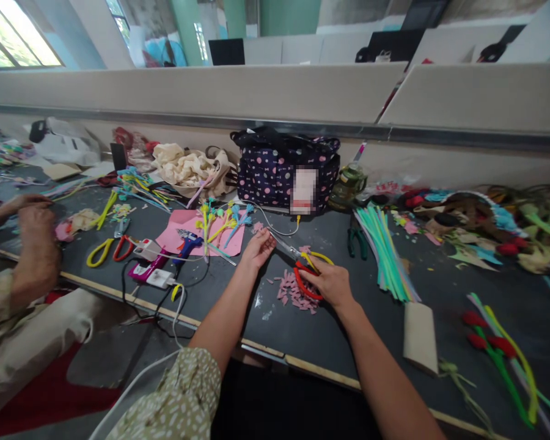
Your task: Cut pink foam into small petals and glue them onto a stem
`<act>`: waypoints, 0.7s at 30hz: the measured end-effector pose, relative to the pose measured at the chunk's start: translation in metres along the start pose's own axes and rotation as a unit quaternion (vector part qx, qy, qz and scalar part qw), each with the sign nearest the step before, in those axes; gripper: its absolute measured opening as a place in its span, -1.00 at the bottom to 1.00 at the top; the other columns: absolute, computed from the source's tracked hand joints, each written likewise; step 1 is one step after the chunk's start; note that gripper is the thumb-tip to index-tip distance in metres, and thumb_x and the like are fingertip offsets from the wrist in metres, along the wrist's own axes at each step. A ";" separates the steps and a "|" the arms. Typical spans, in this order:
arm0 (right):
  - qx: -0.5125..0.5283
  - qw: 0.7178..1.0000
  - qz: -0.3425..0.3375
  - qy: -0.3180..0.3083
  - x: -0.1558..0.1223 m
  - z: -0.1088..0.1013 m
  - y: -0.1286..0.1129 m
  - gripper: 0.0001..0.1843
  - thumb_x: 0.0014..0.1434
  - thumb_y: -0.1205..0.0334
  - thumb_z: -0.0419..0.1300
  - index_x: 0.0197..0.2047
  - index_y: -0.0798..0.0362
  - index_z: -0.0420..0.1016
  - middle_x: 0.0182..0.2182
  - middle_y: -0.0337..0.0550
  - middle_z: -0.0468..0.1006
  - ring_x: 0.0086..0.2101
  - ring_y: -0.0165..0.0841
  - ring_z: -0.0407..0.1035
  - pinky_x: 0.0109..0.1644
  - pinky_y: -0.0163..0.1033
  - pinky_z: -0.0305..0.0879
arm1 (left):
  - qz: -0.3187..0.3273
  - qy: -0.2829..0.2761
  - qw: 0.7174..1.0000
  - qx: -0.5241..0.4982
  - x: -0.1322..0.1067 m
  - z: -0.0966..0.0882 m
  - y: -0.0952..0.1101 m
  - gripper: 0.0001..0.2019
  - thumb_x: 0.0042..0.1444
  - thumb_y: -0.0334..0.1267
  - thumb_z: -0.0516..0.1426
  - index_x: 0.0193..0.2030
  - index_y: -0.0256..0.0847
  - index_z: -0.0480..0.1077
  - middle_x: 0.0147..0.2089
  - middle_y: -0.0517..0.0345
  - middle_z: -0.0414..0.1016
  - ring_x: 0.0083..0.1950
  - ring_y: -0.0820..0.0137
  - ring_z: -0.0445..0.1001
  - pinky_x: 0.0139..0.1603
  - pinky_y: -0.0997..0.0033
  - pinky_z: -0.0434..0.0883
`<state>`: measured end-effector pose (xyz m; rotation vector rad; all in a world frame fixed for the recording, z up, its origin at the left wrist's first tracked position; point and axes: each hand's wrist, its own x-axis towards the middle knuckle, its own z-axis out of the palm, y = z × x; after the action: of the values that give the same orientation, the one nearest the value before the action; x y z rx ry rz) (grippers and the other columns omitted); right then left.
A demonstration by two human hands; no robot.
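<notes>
Directly in front of the spotted bag [266, 177], on the person's side of it, the right grip [333, 282] is closed around the red and yellow handles of a pair of scissors [293, 251]. The left grip [260, 249] is also in front of the bag, its fingertips drawn together beside the scissors' points (whether anything is pinched there is too small to tell).

Many small pink snippets [288, 290] lie on the dark tabletop [311, 342] in front of the bag, beneath and around the scissors' handles. A pink sheet [169, 229] lies to the bag's front left, bearing yellow and blue fuzzy stems [216, 229], with a blue glue gun [189, 245] at its near edge.

To the bag's front right are dark green pliers [358, 241] and, farther right, a bundle of pale green stems [385, 253]. A greenish bottle [348, 183] stands just beside the bag's right end. Well to the bag's left, a co-worker's hands [35, 214] are over the tabletop.
</notes>
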<state>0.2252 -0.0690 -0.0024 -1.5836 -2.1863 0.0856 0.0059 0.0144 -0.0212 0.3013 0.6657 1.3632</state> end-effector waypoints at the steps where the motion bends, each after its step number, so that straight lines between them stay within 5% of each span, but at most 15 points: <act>1: 0.002 1.000 -0.001 0.001 0.000 0.001 0.000 -0.51 0.19 -0.11 0.08 0.10 -0.09 0.45 -0.13 -0.17 0.62 -0.20 -0.27 0.51 -0.21 -0.25 0.35 | -0.001 0.001 1.000 -0.001 0.000 0.000 0.000 -0.84 -0.05 -0.50 0.25 -0.34 -0.23 0.42 -0.47 0.24 0.46 -0.44 0.55 0.44 -0.24 0.52 0.42; 9: -0.041 0.997 0.056 0.036 0.002 0.001 0.000 -0.46 0.10 -0.17 0.14 0.08 -0.08 0.44 -0.10 -0.15 0.59 -0.26 -0.22 0.51 -0.25 -0.21 0.37 | -0.002 0.022 1.000 0.016 -0.001 0.003 0.003 -0.87 0.01 -0.50 0.23 -0.31 -0.26 0.41 -0.41 0.23 0.50 -0.45 0.59 0.45 -0.23 0.53 0.43; 21: -0.026 0.998 0.040 0.036 0.002 0.002 0.001 -0.47 0.10 -0.13 0.17 0.08 -0.08 0.43 -0.11 -0.16 0.60 -0.22 -0.21 0.51 -0.22 -0.18 0.39 | 0.011 0.026 1.000 0.004 0.000 0.003 0.006 -0.82 -0.01 -0.49 0.25 -0.26 -0.23 0.40 -0.41 0.25 0.50 -0.45 0.60 0.45 -0.25 0.55 0.42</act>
<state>0.2247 -0.0669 -0.0041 -1.6754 -2.0864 -0.0046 0.0033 0.0159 -0.0155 0.2813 0.7119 1.3945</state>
